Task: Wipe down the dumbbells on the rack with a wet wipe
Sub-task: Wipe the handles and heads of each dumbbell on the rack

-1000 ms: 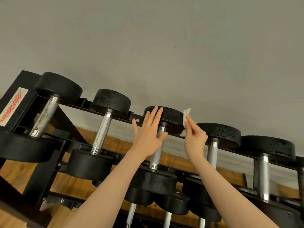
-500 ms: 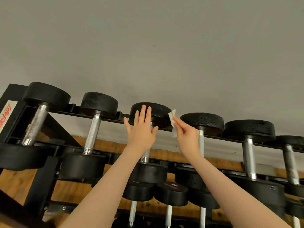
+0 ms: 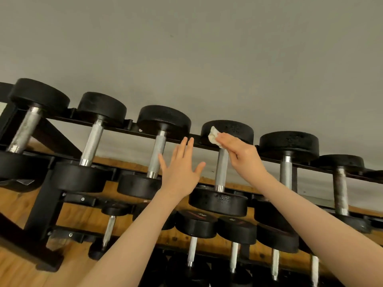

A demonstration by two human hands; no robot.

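Right hand (image 3: 240,151) raised to the top row of the rack (image 3: 46,195), pinching a crumpled white wet wipe (image 3: 213,136) between fingers and thumb and pressing it against the far head of the fourth dumbbell (image 3: 220,168) from the left; wipe touching the left part of that black head's rim, just above the chrome handle. Left hand (image 3: 182,170) open with fingers spread and straight, palm facing the rack, holding nothing; hovering between the third dumbbell (image 3: 156,156) and the fourth one, fingertips near the rear rail; contact with the rail impossible to judge. Six dumbbells along the top row, each resting across the front and rear rails with black round heads and knurled metal handles; first dumbbell (image 3: 23,132) at far left and sixth dumbbell (image 3: 339,189) at right showing dull, mottled handles; second dumbbell (image 3: 92,141) and fifth dumbbell (image 3: 287,162) with cleaner chrome. Near head of the fourth one speckled with glossy spots. Lower rows crowded with smaller dumbbells (image 3: 195,226), heads toward the camera. Wooden floor (image 3: 14,206) behind and under the black frame; plain grey wall (image 3: 186,48) above.
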